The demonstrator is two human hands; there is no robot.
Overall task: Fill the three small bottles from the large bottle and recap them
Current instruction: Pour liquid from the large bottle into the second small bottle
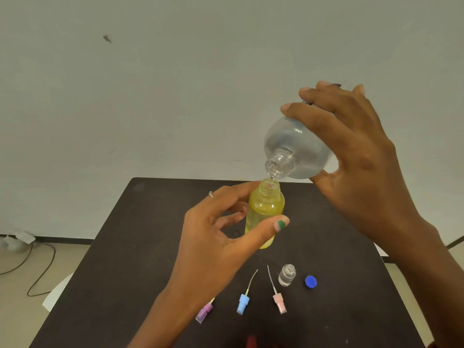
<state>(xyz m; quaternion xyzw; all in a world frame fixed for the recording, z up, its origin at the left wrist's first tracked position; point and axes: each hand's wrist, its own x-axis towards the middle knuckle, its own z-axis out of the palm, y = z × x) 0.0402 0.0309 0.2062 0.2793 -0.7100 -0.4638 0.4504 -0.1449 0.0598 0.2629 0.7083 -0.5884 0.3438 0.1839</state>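
— Where are your hands?
— My left hand (216, 237) has its fingers clamped on the small yellow plastic bottle (265, 212), above the dark surface (125, 272).
— And the right hand (356, 156)?
— Its fingers grip the large clear plastic bottle (296, 146), tilted, mouth touching the yellow one's.

Just one head cam, looking forward and down; dark table (326, 222) toward 6 o'clock. Hands close up; wall (150, 71) fills 12.

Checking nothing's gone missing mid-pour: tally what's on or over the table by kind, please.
Large clear bottle, held tilted by right hand: 1
Small bottles: 2, yellow bottle in left hand, clear bottle on table
Spray caps with tubes: 3, purple, blue, pink
Blue screw cap: 1
Total: 7
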